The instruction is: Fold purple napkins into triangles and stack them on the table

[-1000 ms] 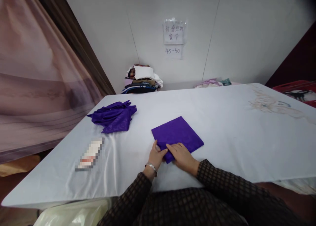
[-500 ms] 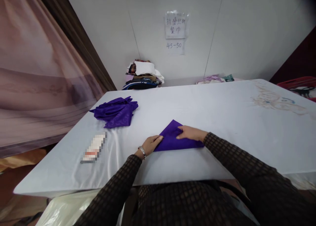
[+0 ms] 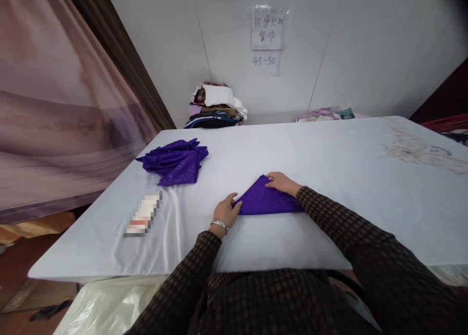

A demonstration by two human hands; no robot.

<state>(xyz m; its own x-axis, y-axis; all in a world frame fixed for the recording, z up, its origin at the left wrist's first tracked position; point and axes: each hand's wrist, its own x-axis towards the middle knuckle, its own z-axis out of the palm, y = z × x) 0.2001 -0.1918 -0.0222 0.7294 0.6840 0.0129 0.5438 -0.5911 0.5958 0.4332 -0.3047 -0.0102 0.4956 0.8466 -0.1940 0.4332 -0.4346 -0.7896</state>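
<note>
Right now, in the head view, a purple napkin [image 3: 266, 201] lies flat on the white table [image 3: 329, 154], between the two hands and touching both of them. It is folded to a triangle: the long edge is on the side of the person, and the point shows away, toward the wall. The cloth has a deep violet colour with a fine woven pattern and a small shine, and its surface looks smooth.

The left hand [image 3: 226, 212] rests on the table at the left corner of the triangle. Its fingers are loosely bent and the thumb reaches to the corner of the cloth. Whether the corner is really pinched between thumb and fingers, I cannot tell. A silver bracelet [image 3: 219, 223] sits on this wrist.

The right hand [image 3: 280, 182] lies at the top point of the triangle, palm down. Its fingers are stretched out flat and press on the cloth; they close around nothing. The forearm, in a dark checked sleeve, crosses over the right corner of the napkin and hides it.

Well to the left of the left hand and further from the person lies a loose pile of purple napkins [image 3: 174, 160]. Nearer, left of the same hand, is a small blurred object [image 3: 143, 219]. Far beyond the right hand, a stack of folded cloths [image 3: 215, 106] stands at the wall, under a paper sign [image 3: 268, 28].
</note>
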